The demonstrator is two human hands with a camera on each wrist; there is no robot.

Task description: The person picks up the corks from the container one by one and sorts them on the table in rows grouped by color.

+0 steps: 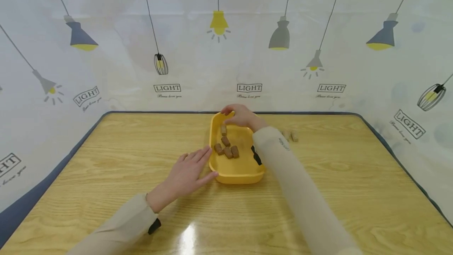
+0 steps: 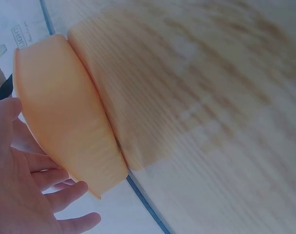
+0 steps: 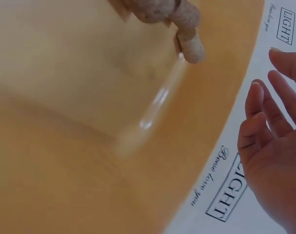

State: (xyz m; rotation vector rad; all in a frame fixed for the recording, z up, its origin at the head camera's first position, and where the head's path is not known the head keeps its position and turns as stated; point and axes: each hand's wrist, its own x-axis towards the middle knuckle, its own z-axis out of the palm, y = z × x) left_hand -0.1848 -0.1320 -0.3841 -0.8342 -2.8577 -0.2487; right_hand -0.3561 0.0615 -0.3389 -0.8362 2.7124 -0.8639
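Observation:
A yellow plastic tray [image 1: 240, 178] stands near the far edge of the table and holds several brown corks [image 1: 228, 152]. My left hand [image 1: 187, 174], fingers spread, touches the tray's near left side; in the left wrist view the tray's outer wall [image 2: 65, 107] lies beside the fingers. Over the tray's far end is my right hand [image 1: 242, 116], its fingers loosely bent and holding nothing. Just below that hand is a lighter cork [image 1: 223, 130], apart from the fingers. The right wrist view shows the end cork [image 3: 192, 46] against the tray wall, to one side of the hand.
A few light corks [image 1: 294, 136] lie on the wooden table [image 1: 332, 160] right of the tray, partly hidden by the right sleeve [image 1: 293, 180]. Behind the far edge rises a curtain [image 1: 191, 58] printed with lamps.

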